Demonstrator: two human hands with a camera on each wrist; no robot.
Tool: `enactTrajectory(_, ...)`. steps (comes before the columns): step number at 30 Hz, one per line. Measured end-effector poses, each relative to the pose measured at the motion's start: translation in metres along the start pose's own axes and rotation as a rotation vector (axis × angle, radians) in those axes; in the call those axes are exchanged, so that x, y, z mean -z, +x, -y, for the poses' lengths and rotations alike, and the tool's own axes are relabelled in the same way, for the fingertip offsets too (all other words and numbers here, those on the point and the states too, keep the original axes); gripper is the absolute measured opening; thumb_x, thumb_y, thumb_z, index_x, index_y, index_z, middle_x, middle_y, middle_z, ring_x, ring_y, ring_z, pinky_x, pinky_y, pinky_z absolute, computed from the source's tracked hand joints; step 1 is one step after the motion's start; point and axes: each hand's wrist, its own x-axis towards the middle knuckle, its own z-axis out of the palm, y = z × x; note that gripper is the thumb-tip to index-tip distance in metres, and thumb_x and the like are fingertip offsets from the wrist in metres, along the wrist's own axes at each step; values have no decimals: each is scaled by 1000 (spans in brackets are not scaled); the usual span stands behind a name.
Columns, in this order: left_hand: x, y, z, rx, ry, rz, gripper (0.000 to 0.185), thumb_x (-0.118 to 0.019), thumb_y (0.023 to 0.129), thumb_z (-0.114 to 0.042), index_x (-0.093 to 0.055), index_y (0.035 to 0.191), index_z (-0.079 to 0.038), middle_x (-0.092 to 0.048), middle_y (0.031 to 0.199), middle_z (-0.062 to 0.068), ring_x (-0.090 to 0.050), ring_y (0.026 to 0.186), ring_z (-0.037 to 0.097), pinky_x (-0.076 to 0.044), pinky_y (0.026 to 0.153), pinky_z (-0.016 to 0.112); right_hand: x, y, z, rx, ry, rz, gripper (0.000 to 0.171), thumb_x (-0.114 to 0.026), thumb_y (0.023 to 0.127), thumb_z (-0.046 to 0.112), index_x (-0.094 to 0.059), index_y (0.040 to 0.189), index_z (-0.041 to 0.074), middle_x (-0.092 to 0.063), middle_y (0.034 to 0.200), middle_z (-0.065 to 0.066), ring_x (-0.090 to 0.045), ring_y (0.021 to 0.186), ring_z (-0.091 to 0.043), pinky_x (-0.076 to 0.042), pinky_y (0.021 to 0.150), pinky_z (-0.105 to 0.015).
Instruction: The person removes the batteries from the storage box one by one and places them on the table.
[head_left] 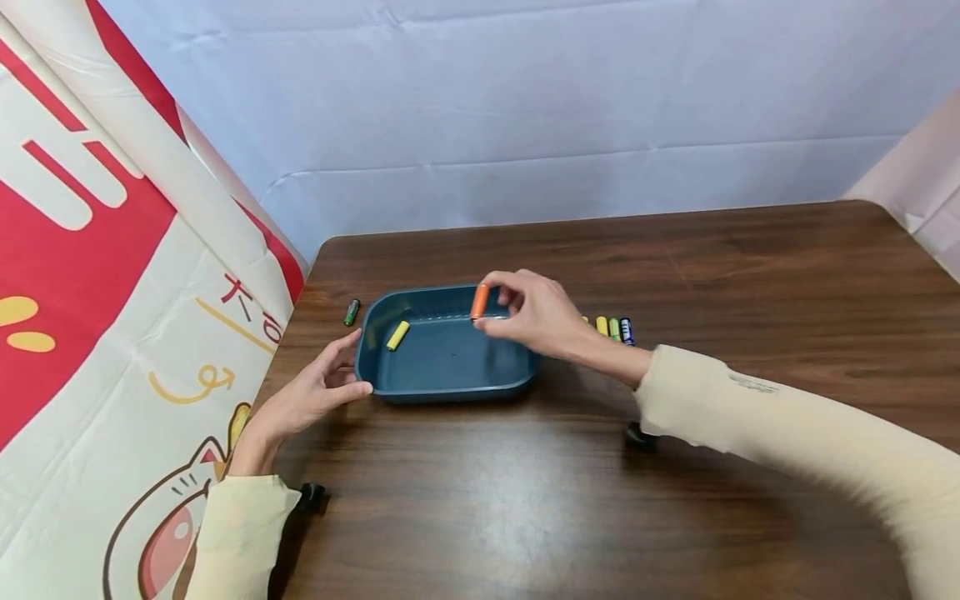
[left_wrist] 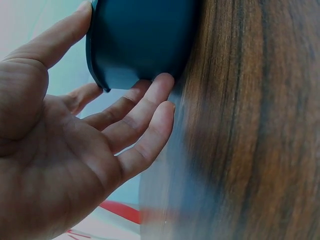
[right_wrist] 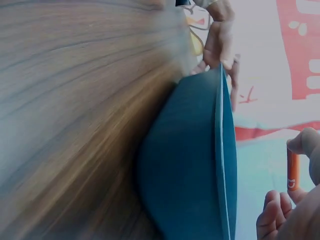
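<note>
A dark blue-green plastic tray (head_left: 450, 367) sits on the table with a yellow battery (head_left: 398, 335) lying inside, near its left end. My left hand (head_left: 318, 383) holds the tray's left end, thumb at the near corner and fingers round the outer wall; the left wrist view shows the fingertips against that wall. Over the right part of the tray, my right hand (head_left: 534, 312) pinches an orange battery (head_left: 480, 302) by its two ends between thumb and index finger. The battery is held upright, above the rim in the right wrist view.
A green battery (head_left: 352, 312) lies on the table (head_left: 495, 492) just beyond the tray's left end. To the right, partly behind the right forearm, is a row of several batteries (head_left: 615, 328) in yellow, green and blue. A pale cloth wall (head_left: 562, 108) closes off the back.
</note>
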Motion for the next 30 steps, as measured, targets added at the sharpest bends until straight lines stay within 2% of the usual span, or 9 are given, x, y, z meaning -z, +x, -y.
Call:
enactTrajectory(4,0,-1,0,20,-9,-2,89,-74,98,-28,-17,166,-18,-51,149,22,-55,127,37,-52,102,51,27,-19,-12,-5,-2,-11,36,-82,89,25,-69,121,16,-59,100,-10,-57,79,-20,-47,71,-37)
enactTrajectory(9,0,-2,-1,42,-25,0,89,-74,98,-28,-17,167,-21,-49,151,21,-54,128,38,-51,103,52,65,-43,-33,-32,-19,-28,40,-80,91,23,-67,129,15,-60,104,-8,-59,85,-20,-50,73,-26)
enactTrajectory(12,1,-2,-2,50,-28,0,89,-74,98,-28,-17,167,-22,-50,150,21,-55,128,37,-51,103,53,84,-58,-49,-35,-47,-39,41,-81,91,19,-67,129,14,-61,106,-9,-58,85,-19,-47,71,-21)
enactTrajectory(16,0,-2,-2,53,-27,3,89,-73,99,-27,-16,167,-22,-50,149,22,-54,127,37,-51,102,52,102,-77,-75,-67,-102,-34,41,-82,90,16,-67,128,15,-61,106,-8,-56,84,-17,-45,70,-19)
enactTrajectory(21,1,-2,-2,54,-20,4,89,-73,98,-28,-16,167,-22,-51,148,21,-54,127,37,-52,101,51,117,-96,-104,-134,-173,13,38,-81,91,21,-68,126,19,-59,105,-5,-52,84,-19,-43,69,-24)
enactTrajectory(25,1,-2,-1,52,-7,1,90,-74,98,-29,-16,167,-22,-52,146,21,-54,126,36,-53,100,49,121,-105,-123,-99,-236,52,37,-81,91,22,-67,125,19,-59,102,-4,-52,83,-19,-45,68,-25)
enactTrajectory(30,1,-2,0,20,-1,10,90,-73,99,-28,-15,167,-19,-53,145,22,-54,125,36,-54,97,40,122,-110,-140,-71,-295,58,40,-83,89,20,-68,125,16,-58,98,-4,-51,83,-18,-45,67,-27)
